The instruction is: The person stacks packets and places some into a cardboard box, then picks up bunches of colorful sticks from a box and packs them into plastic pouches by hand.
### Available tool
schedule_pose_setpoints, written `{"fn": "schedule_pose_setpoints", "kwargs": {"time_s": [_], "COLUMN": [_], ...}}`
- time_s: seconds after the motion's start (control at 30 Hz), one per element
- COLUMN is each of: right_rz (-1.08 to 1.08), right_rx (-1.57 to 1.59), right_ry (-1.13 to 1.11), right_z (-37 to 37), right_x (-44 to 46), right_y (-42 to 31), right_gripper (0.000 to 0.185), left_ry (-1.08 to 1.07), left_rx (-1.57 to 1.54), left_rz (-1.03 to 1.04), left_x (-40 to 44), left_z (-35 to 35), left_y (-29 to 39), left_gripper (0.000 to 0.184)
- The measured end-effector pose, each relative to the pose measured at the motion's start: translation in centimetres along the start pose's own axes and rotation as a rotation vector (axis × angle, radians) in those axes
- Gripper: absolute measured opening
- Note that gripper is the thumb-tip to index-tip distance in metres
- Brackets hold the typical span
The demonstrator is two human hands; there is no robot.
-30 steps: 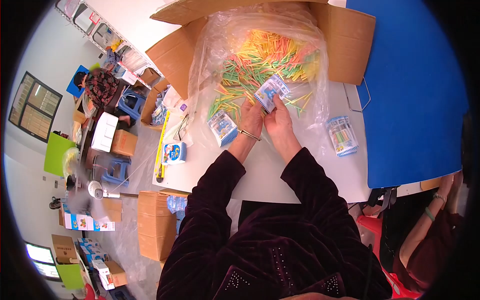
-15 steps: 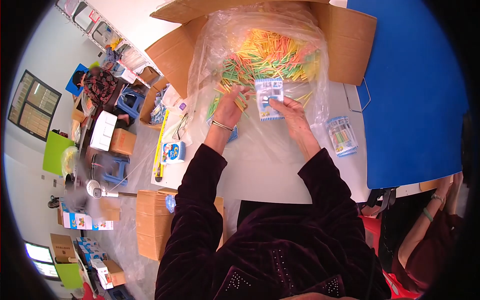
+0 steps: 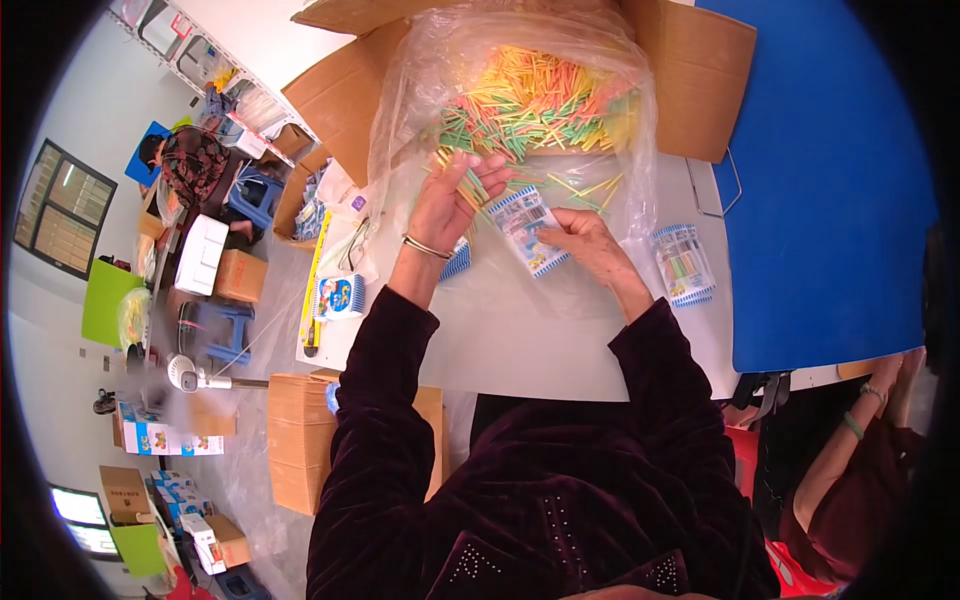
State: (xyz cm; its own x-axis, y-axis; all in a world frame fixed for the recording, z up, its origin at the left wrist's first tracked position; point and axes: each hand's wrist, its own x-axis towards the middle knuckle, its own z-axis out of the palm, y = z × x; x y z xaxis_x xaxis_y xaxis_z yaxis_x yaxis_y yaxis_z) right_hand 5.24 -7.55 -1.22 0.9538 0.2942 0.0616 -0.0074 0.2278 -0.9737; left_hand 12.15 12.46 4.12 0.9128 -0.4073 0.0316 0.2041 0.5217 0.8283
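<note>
In my left hand (image 3: 436,212), which wears a bracelet, a few thin coloured sticks (image 3: 472,186) lie across the palm, held by the curled fingers. My right hand (image 3: 598,248) pinches a small blue-and-white printed packet (image 3: 528,232) by its right side, tilted, its upper left corner close to the sticks. Beyond both hands spreads a heap of yellow, orange and green sticks (image 3: 540,90) on a clear plastic liner (image 3: 400,120). Several loose sticks lie nearer me. Partly hidden behind my left wrist is another blue-striped packet (image 3: 457,260).
Right of my hands lies a packet with sticks showing inside (image 3: 682,265). Cardboard flaps (image 3: 695,80) flank the heap. A blue board (image 3: 830,200) covers the right side. At left are a printed packet (image 3: 338,297) and a yellow cutter (image 3: 312,330). Other people sit left and right.
My left hand has turned palm up and moved slightly left with the sticks. The packet in my right hand has tilted and come down toward me. The view has shifted slightly.
</note>
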Motion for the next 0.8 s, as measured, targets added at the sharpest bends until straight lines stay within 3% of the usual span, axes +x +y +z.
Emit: {"fn": "schedule_pose_setpoints", "kwargs": {"time_s": [0.1,0.43,0.8], "right_rz": [-0.012,0.048,0.004], "right_rx": [-0.049,-0.177,-0.156], "right_ry": [0.009,-0.029,-0.002], "right_z": [0.5,-0.3,0.6], "right_x": [0.2,-0.2,-0.5], "right_y": [0.2,0.9,0.2], "right_gripper": [0.023,0.023,0.021], "left_ry": [-0.084,-0.001,-0.080], "left_rx": [0.002,0.069,0.105], "left_rz": [0.046,0.065,0.122], "left_x": [-0.1,-1.4,-1.9], "left_z": [0.4,2.0,2.8], "left_y": [-1.4,0.1,-1.1], "left_gripper": [0.022,0.021,0.021]}}
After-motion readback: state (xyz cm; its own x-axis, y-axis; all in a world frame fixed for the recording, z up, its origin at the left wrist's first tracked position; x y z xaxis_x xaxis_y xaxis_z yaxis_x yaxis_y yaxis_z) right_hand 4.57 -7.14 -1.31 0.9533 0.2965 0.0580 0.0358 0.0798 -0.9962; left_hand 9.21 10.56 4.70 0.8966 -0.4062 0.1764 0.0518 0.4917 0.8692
